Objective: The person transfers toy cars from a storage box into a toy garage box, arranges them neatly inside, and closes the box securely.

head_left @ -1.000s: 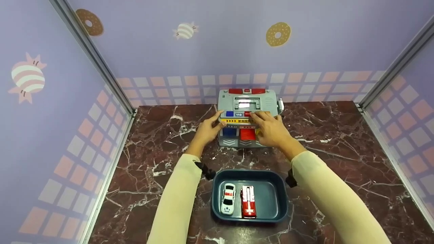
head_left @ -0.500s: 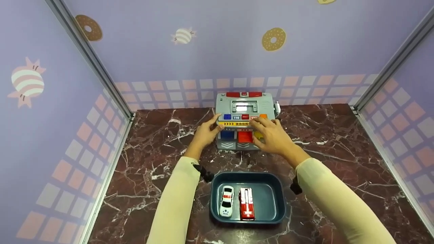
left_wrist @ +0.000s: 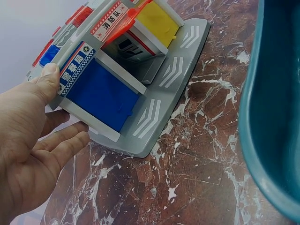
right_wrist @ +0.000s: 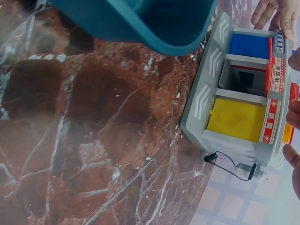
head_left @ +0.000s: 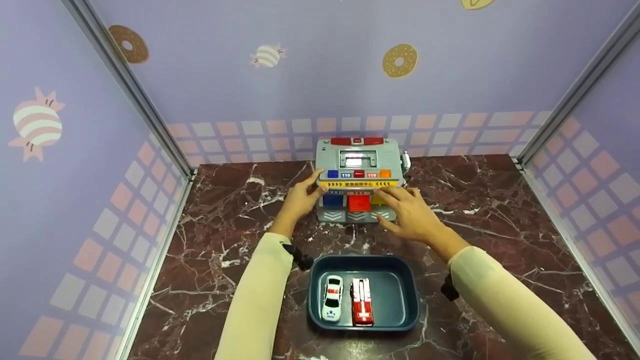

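- Head view: we find the toy garage [head_left: 359, 184] standing upright on the bench [head_left: 225, 215].
- At the garage's left end, the left hand [head_left: 300, 201] is partly curled, and we see it holding on there.
- Just in front of the garage's right part, the right hand [head_left: 414, 212] is spread and holds nothing; we cannot tell whether it touches.
- Judging progress, we count the red door [head_left: 359, 203] at the garage's middle as done: it is raised.
- The garage's left blue door [left_wrist: 101, 93] and right yellow door [right_wrist: 236, 119] are down, apparently not yet dealt with.
- We see the police car [head_left: 331, 300] and fire truck [head_left: 362, 302] in the tray [head_left: 392, 300], in front of the garage.
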`<state>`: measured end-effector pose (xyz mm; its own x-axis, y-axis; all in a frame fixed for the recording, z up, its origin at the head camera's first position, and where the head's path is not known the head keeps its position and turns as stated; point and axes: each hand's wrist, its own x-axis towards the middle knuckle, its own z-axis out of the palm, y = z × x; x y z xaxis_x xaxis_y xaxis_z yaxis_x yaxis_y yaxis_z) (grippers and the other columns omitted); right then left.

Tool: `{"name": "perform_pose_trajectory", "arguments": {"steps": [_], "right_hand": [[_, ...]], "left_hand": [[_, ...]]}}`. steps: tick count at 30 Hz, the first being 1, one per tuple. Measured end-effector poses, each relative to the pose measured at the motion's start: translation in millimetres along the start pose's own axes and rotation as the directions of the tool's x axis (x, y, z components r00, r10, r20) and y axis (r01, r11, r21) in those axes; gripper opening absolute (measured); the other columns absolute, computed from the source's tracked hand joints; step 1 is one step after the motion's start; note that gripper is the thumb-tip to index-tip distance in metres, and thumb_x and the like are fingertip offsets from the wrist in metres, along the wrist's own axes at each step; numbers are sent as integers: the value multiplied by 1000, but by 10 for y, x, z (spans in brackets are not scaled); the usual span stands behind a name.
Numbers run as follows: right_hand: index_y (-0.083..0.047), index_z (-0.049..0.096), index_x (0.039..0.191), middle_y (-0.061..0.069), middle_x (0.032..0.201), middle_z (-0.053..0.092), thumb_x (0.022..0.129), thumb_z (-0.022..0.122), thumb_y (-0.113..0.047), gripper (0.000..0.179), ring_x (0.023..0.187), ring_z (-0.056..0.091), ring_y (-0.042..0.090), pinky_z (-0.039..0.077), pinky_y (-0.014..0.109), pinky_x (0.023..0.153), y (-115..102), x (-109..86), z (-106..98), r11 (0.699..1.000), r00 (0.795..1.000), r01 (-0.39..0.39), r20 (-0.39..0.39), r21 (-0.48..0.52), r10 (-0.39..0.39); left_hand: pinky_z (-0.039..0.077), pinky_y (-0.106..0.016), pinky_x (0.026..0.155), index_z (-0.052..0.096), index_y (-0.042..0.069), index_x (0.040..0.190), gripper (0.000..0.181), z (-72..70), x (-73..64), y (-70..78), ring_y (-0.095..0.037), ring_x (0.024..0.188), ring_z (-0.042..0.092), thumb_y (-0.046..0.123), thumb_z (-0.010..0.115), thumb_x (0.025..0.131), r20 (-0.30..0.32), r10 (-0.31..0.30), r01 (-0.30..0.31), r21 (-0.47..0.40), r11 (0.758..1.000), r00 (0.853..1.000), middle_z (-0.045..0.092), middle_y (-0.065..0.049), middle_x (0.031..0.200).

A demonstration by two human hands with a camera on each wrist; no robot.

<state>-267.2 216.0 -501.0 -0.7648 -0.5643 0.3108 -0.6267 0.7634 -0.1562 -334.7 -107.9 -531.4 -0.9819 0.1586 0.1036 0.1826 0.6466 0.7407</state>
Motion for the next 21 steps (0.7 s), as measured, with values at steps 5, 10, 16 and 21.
{"name": "perform_pose_trajectory", "arguments": {"steps": [5, 10, 16, 21], "right_hand": [[-7, 61, 156, 15, 153, 65, 99, 77, -39, 68, 139, 63, 38, 47, 68, 112, -4, -92, -5, 1000, 1000, 9, 16, -2, -9], [-8, 63, 155, 16, 151, 67, 99, 78, -41, 66, 133, 66, 38, 47, 65, 111, -14, -166, -29, 999, 999, 37, 21, -15, -37], [-4, 66, 150, 18, 143, 71, 97, 78, -42, 66, 128, 67, 37, 49, 65, 108, -50, -262, -38, 996, 997, 78, 14, -41, -78], [-5, 67, 149, 17, 141, 72, 97, 77, -42, 65, 127, 68, 35, 50, 64, 106, -79, -340, 3, 994, 994, 105, 8, -36, -105]], "left_hand": [[50, -61, 121, 52, 32, 167, 67, -3, -13, 4, -47, 139, 67, 52, 68, 105, 13, -15, 15, 1, 1000, 1000, 66, -21, 153], [49, -61, 122, 52, 33, 166, 67, -5, -7, 23, -46, 140, 66, 52, 68, 104, 10, -24, 24, -8, 1000, 1000, 66, -20, 153], [50, -61, 121, 52, 32, 167, 67, -5, -7, 26, -46, 136, 68, 52, 67, 104, 7, -22, 22, -20, 1000, 1000, 68, -23, 150], [50, -61, 121, 52, 31, 167, 67, -6, -11, 17, -47, 134, 69, 50, 69, 105, 2, -28, 28, 2, 1000, 1000, 72, -22, 145]]}}
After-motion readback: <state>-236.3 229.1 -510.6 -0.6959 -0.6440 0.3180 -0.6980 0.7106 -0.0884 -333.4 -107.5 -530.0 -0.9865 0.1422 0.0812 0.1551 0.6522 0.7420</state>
